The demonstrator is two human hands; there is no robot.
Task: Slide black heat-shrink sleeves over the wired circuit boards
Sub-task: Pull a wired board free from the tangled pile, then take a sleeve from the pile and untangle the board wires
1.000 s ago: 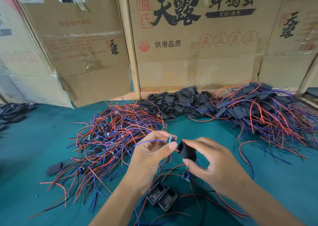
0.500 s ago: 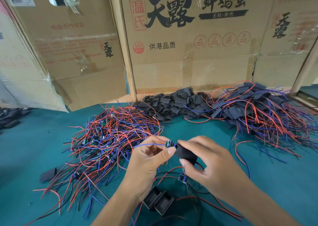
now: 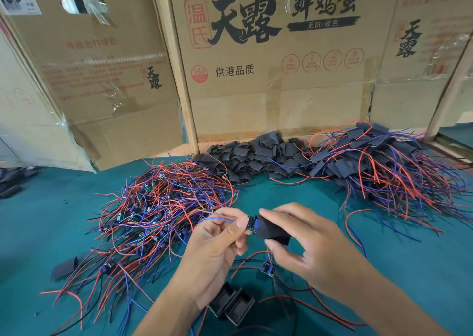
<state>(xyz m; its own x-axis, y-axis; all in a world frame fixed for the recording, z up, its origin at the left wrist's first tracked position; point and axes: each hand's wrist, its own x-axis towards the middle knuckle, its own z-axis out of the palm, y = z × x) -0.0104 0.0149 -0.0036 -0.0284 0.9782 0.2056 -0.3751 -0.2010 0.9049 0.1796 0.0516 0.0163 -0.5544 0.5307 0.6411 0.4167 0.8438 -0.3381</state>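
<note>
My left hand (image 3: pixel 217 243) pinches a small circuit board (image 3: pixel 251 224) by its end, blue and red wires trailing left from it. My right hand (image 3: pixel 304 243) pinches a black heat-shrink sleeve (image 3: pixel 272 230) between thumb and forefinger. The sleeve's open mouth covers the board's right end; most of the board is still outside. Below the hands, another wired board (image 3: pixel 268 269) lies on the green table (image 3: pixel 38 233), and two open black sleeves (image 3: pixel 231 305) lie near my left wrist.
A tangle of unsleeved wired boards (image 3: pixel 158 207) lies at left. Loose black sleeves (image 3: pixel 256 156) are heaped at the back centre, sleeved boards with wires (image 3: pixel 384 167) at right. One stray sleeve (image 3: pixel 64 268) lies at lower left. Cardboard boxes (image 3: pixel 268 54) wall the back.
My hands have come together: the sleeve, held apart from the board a second ago, now has its mouth over the board's end.
</note>
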